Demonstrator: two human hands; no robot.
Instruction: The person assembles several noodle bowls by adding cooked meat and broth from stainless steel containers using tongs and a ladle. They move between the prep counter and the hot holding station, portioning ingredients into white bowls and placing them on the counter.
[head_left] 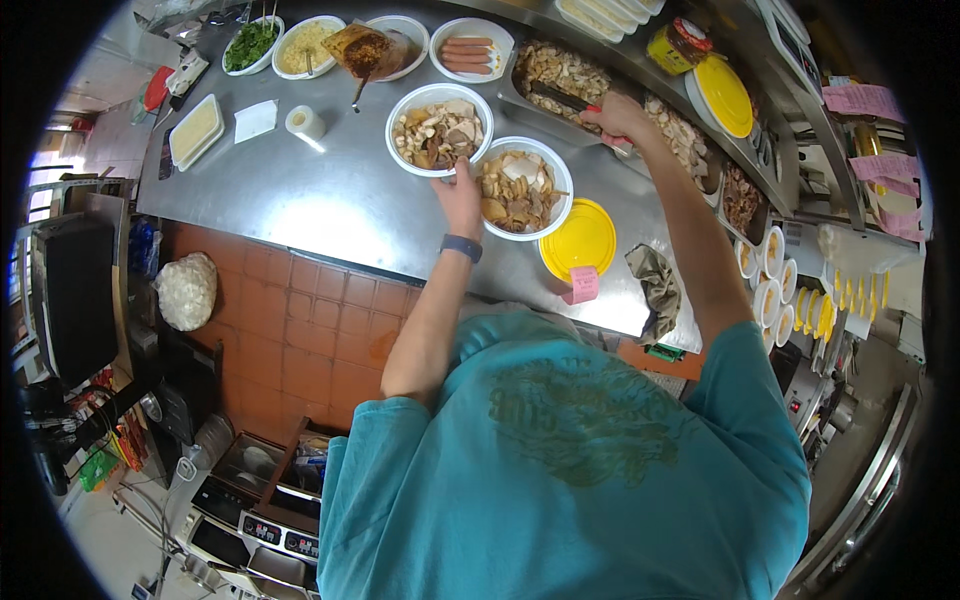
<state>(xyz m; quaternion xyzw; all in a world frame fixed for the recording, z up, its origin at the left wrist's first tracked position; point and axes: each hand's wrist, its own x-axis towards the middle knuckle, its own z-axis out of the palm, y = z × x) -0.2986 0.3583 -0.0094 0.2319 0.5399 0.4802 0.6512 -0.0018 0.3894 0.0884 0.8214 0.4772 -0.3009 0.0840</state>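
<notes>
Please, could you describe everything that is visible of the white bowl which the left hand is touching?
The white bowl is round, wide and lidless, with a smooth, plastic-looking wall. It looks roughly upright and holds pale and brown food pieces. The left hand grasps its near edge. Its lower-right side lies close against the neighbouring bowl; contact is unclear. Whether it rests on the metal counter cannot be told.

left fingers [462, 170] gripping bowl [396, 108], right fingers [606, 122] holding tongs [560, 97]
</notes>
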